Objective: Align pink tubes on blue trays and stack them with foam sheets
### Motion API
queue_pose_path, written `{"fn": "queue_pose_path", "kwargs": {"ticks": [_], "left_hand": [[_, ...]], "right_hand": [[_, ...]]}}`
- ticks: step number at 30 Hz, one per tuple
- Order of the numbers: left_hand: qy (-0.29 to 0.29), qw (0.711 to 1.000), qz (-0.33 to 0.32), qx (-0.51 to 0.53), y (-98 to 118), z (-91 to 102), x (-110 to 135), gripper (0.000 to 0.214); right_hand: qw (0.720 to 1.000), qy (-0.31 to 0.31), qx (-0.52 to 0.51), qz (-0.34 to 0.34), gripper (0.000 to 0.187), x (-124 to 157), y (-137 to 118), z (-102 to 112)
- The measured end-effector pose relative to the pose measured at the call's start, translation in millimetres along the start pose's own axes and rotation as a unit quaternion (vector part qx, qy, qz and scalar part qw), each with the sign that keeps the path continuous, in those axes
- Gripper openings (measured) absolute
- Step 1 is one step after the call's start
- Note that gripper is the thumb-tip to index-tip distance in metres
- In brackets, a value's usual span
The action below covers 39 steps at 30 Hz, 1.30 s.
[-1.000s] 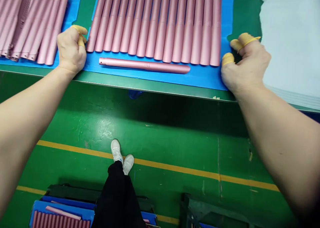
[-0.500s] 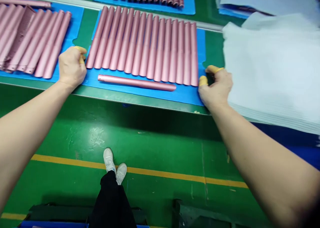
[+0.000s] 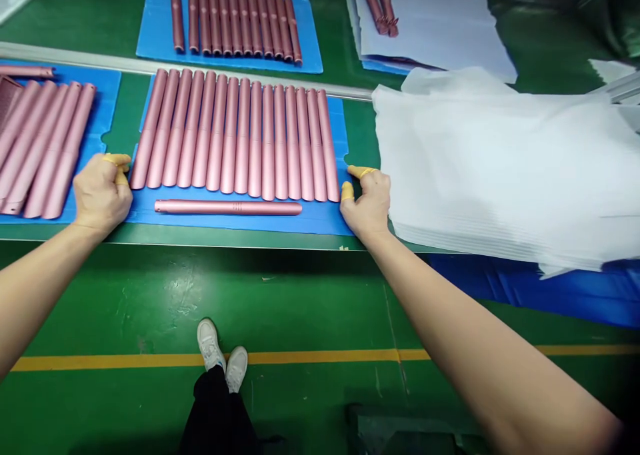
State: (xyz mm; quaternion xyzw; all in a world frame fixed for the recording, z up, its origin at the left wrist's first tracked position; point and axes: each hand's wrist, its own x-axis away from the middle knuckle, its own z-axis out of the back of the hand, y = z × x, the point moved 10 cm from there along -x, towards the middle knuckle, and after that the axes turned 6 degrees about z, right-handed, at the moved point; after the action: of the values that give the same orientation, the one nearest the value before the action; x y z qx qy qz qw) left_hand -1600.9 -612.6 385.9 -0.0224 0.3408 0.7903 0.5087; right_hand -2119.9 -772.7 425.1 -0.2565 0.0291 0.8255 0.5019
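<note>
Blue sheet [image 3: 325, 218] lies on the green bench [image 3: 360, 122] between the two hands, one at either side edge near the front. Left hand [image 3: 103, 195]: fingers curled over, yellow finger covers [image 3: 117, 160] against the left edge. Right hand [image 3: 369, 202]: thumb and forefinger apart at the right edge. I cannot tell from here whether either one grips the sheet.

Over the last second my view swings up and shows more of the bench beyond; hands and sheet keep their places against the bench's front edge. I judge from this that the work stays at the sheet's sides, with the layout undisturbed.

Between the hands, a row of pink tubes [image 3: 243, 142] stands in parallel, ends toward me; in front of it a lone pink tube [image 3: 227, 207] lies crosswise, apart from both hands.

Farther out: left, another blue sheet [image 3: 107, 102] under more pink tubes [image 3: 60, 155]; right, a stack of white sheets [image 3: 475, 175] just beside the right hand. Past the metal rail [image 3: 113, 63], darker tubes [image 3: 235, 22] on a far blue sheet [image 3: 150, 28].
</note>
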Motion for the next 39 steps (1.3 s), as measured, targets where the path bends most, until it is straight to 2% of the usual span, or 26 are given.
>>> {"fn": "queue_pose_path", "kwargs": {"ticks": [2, 4, 5, 7, 8, 10, 12, 14, 16, 19, 21, 24, 27, 30, 32, 33, 36, 38, 39], "left_hand": [[0.011, 1.0, -0.011, 0.006, 0, 7.4, 2, 0.039], [0.047, 0.998, -0.031, 0.015, 11, 21.9, 5, 0.039], [0.068, 0.996, -0.051, 0.019, 24, 28.7, 8, 0.039], [0.083, 0.99, -0.114, 0.03, 66, 30.8, 11, 0.035], [0.068, 0.985, -0.155, 0.041, 94, 23.9, 13, 0.032], [0.006, 0.97, -0.233, 0.069, 153, -1.7, 17, 0.029], [-0.052, 0.956, -0.281, 0.069, 199, -29.8, 23, 0.031], [-0.09, 0.945, -0.31, 0.06, 225, -48.1, 33, 0.031], [-0.111, 0.934, -0.331, 0.076, 233, -50.2, 48, 0.028], [-0.109, 0.924, -0.343, 0.129, 228, -34.3, 66, 0.022], [-0.094, 0.932, -0.324, 0.132, 222, -28.7, 66, 0.025], [-0.082, 0.948, -0.292, 0.095, 221, -33.8, 59, 0.03], [-0.107, 0.941, -0.305, 0.099, 230, -34.4, 64, 0.022], [-0.1, 0.942, -0.294, 0.128, 223, -16.4, 68, 0.02], [-0.076, 0.958, -0.242, 0.131, 202, -2.3, 58, 0.021], [-0.062, 0.971, -0.196, 0.12, 185, 3.2, 48, 0.021], [-0.029, 0.999, 0.024, 0.03, 107, 14.9, 13, 0.034], [-0.033, 0.983, 0.178, -0.044, 53, 21.0, 2, 0.045], [-0.048, 0.968, 0.234, -0.075, 33, 22.1, 1, 0.049]], "right_hand": [[1.0, 0.003, 0.001, 0.008, 0.037, 0, 1, 0], [1.0, 0.009, 0.003, 0.013, 0.035, 0, 3, 0], [1.0, 0.011, 0.005, 0.015, 0.034, 0, 4, 0], [1.0, 0.01, 0.012, 0.018, 0.033, 0, 4, 0], [1.0, 0.009, 0.015, 0.018, 0.033, 1, 4, 0], [1.0, 0.006, 0.015, 0.014, 0.032, 1, 3, 1], [1.0, 0.006, 0.013, 0.008, 0.032, 2, 2, 2], [1.0, 0.011, 0.016, 0.003, 0.032, 3, 1, 4], [1.0, 0.018, 0.022, 0.001, 0.032, 5, 1, 5], [0.999, 0.023, 0.027, 0.001, 0.032, 6, 0, 6], [1.0, 0.018, 0.025, 0.0, 0.032, 6, 0, 6], [1.0, 0.011, 0.028, -0.001, 0.031, 7, 0, 6], [0.999, 0.006, 0.033, 0.004, 0.031, 8, -1, 6], [0.999, 0.001, 0.033, 0.0, 0.031, 8, 1, 6], [0.999, -0.001, 0.032, -0.004, 0.031, 9, 2, 6], [0.999, -0.002, 0.032, -0.004, 0.031, 10, 2, 6], [1.0, -0.004, 0.031, 0.003, 0.031, 10, 1, 7], [0.999, -0.001, 0.032, 0.006, 0.03, 11, 0, 9], [0.999, 0.002, 0.033, 0.008, 0.03, 11, -1, 10]]}}
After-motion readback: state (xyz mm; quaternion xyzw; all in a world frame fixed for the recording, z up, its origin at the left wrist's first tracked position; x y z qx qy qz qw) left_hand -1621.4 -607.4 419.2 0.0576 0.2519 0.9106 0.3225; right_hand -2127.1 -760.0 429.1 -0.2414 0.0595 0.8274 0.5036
